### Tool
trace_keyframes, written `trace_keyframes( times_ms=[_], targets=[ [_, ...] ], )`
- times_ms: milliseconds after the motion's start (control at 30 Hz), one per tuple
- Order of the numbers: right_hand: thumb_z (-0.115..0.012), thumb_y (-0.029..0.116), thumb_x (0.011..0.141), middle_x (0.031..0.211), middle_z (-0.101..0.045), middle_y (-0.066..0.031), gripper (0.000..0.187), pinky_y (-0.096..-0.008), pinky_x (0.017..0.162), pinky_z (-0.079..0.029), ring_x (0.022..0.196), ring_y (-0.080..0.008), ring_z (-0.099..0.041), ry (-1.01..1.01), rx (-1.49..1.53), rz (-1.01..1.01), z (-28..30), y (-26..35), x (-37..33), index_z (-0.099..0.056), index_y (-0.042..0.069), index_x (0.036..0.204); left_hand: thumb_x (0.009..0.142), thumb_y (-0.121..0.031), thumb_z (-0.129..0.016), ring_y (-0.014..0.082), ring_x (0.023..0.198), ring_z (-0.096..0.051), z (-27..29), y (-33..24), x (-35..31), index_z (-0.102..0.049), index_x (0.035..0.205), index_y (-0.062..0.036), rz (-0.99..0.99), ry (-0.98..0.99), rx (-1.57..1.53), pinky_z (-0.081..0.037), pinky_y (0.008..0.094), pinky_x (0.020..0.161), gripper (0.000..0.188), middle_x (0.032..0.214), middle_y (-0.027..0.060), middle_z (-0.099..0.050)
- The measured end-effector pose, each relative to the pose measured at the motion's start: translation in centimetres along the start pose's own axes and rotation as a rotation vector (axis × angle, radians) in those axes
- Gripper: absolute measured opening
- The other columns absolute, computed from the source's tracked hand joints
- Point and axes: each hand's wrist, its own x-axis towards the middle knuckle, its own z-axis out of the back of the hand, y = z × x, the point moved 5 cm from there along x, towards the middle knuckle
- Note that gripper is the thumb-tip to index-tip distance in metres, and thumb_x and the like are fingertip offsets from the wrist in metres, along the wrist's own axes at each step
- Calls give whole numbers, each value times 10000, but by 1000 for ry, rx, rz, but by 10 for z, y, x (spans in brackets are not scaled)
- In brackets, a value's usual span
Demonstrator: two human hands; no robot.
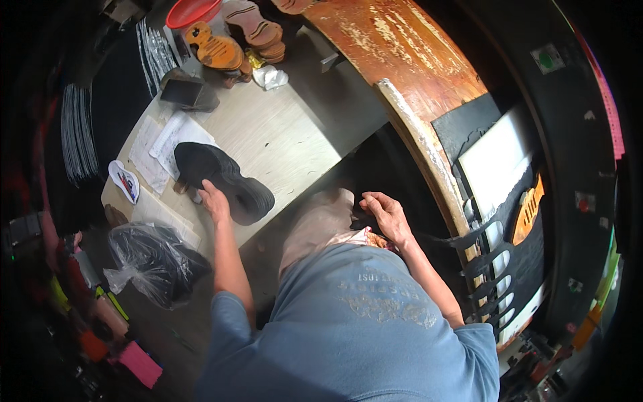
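Blue shirt (348, 321): worn by the person, fills the lower middle of the view.
Cream table (295, 130): left of and ahead of the person; carries papers and stacked pieces.
Brown board (415, 60): upper right; surface scuffed, finish worn through in patches.
Clear plastic bag (144, 258): at the table's lower left side; contents dark, not identifiable.
Black stack (207, 164): sole-shaped sheets, layered; lies on the table, partly over the papers (149, 157), one end near the table's edge.
Orange stack (218, 50): sole-shaped pieces at the table's far end, near a red bowl (175, 20).
Right hand (390, 213): beside the person's leg, well apart from the stack; fingers loosely curled, thumb close to the index finger; cannot tell whether anything is pinched.
Left hand (218, 204): touching the black stack's near side; fingertips at its edge; cannot tell whether they grasp it.
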Motion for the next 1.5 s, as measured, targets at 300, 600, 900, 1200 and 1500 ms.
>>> trace_keyframes(
  times_ms=[300, 600, 900, 1200, 1500],
  targets=[
    [-783, 150, 943, 1105, -736, -196, 309, -431, 867, -590, 992, -352, -728, -566, -437, 703, 121, 86, -104, -711, 4, 1206, 1116, -242, -410, 394, 1468, -479, 28, -72, 8, -531, 1479, 84, -552, -423, 214, -330, 468, 1268, 503, 1514, 259, -576],
    [-877, 586, 825, 1560, -508, -255, 986, -522, 1201, -441, 1454, -423, -480, -1328, -771, -50, 329, 5, -221, -538, -3, 1539, 1107, -69, -522, 274, 1419, -579, -179, -291, -350, -682, 1403, 18, -1382, 841, -259, -418, 402, 1209, 348, 1469, 156, -663],
    [-908, 676, 701, 1700, -305, -315, 1212, -535, 1269, -357, 1559, -466, -356, -1200, -792, 97, 367, -9, -176, -445, 54, 1631, 1058, -182, -633, 417, 1480, -503, -296, -311, -594, -614, 1452, 55, -1888, 1209, -33, -375, 484, 1254, 460, 1529, 252, -590],
    [-844, 416, 633, 1570, -423, -352, 862, -553, 1164, -461, 1381, -521, -494, -1318, -721, 282, 368, 0, -162, -686, 130, 1430, 1045, -163, -655, 457, 1515, -443, -325, -278, -606, -558, 1501, 33, -2087, 987, -21, -357, 509, 1264, 505, 1583, 240, -539],
    [-845, 363, 625, 1531, -476, -312, 781, -539, 1121, -489, 1319, -496, -529, -1345, -671, 316, 368, 6, -162, -742, 124, 1361, 1025, -97, -662, 504, 1463, -480, -336, -293, -615, -630, 1427, 6, -2072, 1026, -56, -385, 555, 1229, 417, 1530, 192, -605]
  ],
)
